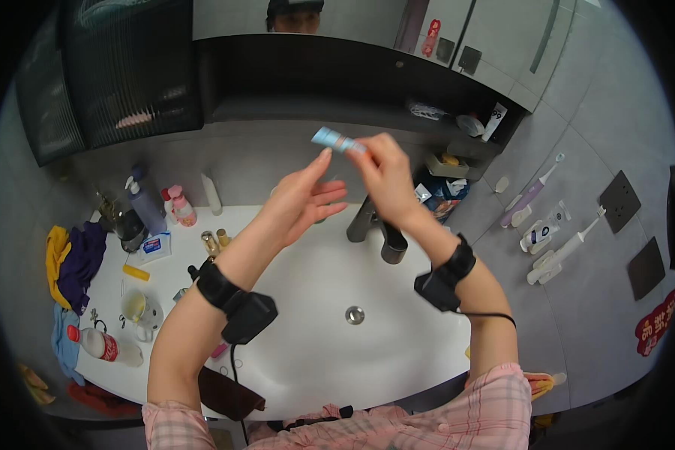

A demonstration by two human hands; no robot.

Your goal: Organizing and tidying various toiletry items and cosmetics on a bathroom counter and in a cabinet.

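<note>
Above the back of the white sink basin [292, 281], my right hand [388, 174] pinches a small, slim light-blue tube [330, 139], which points up and to the left. Its lower end is hidden by my fingers. My left hand [305, 201] is beside it, fingers spread and palm turned toward the right hand, with nothing in it. The left thumb tip comes close to the tube; whether they touch I cannot tell. Below my right hand stands the black faucet [392, 246], partly hidden by it.
On the left counter stand a cola bottle [105, 346], a mug [140, 311], a pump bottle [145, 206] and a pink bottle [181, 208]. Toothbrushes [534, 191] and a toothpaste tube [547, 225] hang on the right wall. A dark shelf [300, 105] runs behind my hands.
</note>
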